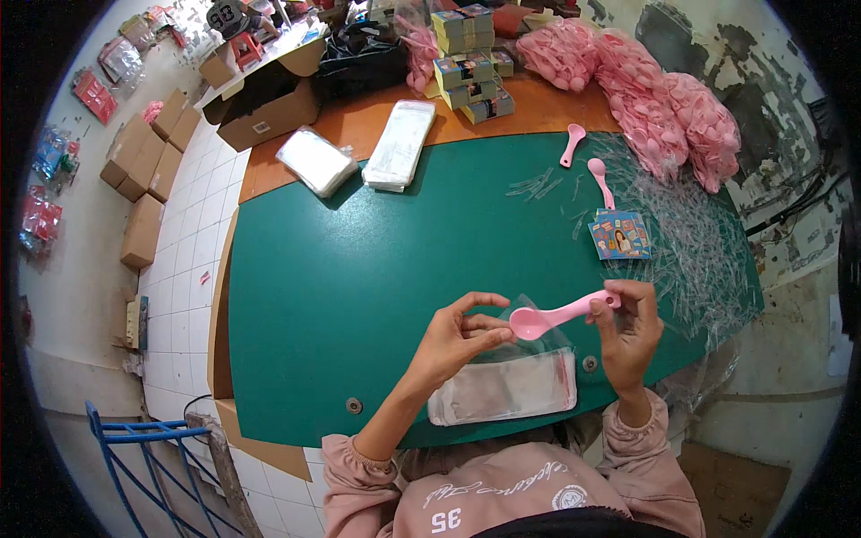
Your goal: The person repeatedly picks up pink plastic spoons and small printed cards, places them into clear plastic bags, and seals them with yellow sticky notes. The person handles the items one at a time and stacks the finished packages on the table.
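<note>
My right hand (630, 334) pinches the handle end of a pink plastic spoon (567, 314). The spoon's bowl points left, close to the fingertips of my left hand (459, 339). Those fingers pinch a thin clear plastic bag (547, 346) behind and below the bowl; whether the bowl is inside it I cannot tell. Under my hands, near the table's front edge, lies a stack of clear plastic bags (502, 387). Farther right are a small pile of printed cards (621, 235) and two more pink spoons, a nearer one (599, 179) and a farther one (572, 143).
Clear plastic strips (691, 242) litter the right of the green table (359, 269). Pink spoons in bulging bags (646, 108) heap behind them. At the back stand card stacks (471, 67), two packs of bags (399, 148) and an open cardboard box (265, 112). A blue metal frame (148, 435) stands lower left.
</note>
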A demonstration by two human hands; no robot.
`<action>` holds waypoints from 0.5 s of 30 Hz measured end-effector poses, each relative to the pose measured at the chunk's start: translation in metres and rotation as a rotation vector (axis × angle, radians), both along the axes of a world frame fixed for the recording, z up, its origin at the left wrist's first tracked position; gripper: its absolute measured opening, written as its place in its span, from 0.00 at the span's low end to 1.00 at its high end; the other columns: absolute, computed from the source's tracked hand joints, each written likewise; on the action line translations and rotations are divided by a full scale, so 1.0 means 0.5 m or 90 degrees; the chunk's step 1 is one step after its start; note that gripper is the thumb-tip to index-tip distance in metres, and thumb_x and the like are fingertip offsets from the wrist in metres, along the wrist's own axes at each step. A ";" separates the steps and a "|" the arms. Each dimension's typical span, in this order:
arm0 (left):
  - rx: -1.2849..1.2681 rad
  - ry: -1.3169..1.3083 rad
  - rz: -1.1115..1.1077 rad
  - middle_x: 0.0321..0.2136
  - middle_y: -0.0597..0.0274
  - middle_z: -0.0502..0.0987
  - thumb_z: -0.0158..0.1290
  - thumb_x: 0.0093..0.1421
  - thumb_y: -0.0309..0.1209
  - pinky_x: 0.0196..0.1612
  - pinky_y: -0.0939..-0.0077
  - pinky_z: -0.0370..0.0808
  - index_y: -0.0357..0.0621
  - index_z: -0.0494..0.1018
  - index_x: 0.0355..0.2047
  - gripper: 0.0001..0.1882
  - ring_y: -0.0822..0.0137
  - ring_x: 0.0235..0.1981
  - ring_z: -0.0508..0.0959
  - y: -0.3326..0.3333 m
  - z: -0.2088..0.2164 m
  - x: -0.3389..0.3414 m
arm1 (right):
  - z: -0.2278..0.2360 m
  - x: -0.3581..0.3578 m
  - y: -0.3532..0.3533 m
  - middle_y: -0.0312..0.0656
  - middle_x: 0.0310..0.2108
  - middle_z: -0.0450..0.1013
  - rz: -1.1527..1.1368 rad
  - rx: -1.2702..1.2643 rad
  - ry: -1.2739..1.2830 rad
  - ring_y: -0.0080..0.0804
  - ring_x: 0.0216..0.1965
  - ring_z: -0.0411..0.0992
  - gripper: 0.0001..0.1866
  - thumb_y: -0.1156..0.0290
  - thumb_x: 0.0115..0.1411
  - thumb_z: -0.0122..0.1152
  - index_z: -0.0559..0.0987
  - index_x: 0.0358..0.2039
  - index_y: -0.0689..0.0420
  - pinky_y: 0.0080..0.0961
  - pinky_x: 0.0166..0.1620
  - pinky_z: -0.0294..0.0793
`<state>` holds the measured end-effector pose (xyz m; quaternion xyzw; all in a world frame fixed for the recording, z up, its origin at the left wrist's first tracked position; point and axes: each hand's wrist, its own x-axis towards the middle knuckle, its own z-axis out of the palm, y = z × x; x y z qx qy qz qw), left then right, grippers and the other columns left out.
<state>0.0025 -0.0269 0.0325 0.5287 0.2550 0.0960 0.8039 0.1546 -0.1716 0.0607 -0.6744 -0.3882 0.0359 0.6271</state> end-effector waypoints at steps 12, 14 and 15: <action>0.069 0.000 0.012 0.32 0.56 0.77 0.56 0.50 0.22 0.35 0.84 0.72 0.38 0.67 0.43 0.19 0.75 0.33 0.76 0.009 -0.004 0.004 | 0.007 0.001 0.015 0.41 0.28 0.70 -0.044 0.038 -0.009 0.21 0.26 0.69 0.15 0.76 0.53 0.58 0.65 0.39 0.63 0.16 0.27 0.70; 0.051 -0.018 0.028 0.32 0.55 0.77 0.56 0.50 0.22 0.37 0.83 0.72 0.37 0.67 0.43 0.18 0.74 0.34 0.76 0.009 -0.001 0.004 | 0.012 0.004 0.013 0.41 0.28 0.69 -0.029 0.105 0.005 0.21 0.26 0.69 0.14 0.76 0.54 0.58 0.65 0.39 0.63 0.15 0.28 0.70; 0.051 -0.018 0.027 0.32 0.55 0.77 0.56 0.50 0.22 0.37 0.83 0.72 0.37 0.67 0.43 0.18 0.74 0.34 0.76 0.009 0.001 0.005 | 0.011 0.003 0.014 0.41 0.28 0.69 -0.029 0.105 0.004 0.21 0.26 0.69 0.14 0.76 0.54 0.58 0.65 0.39 0.63 0.15 0.28 0.70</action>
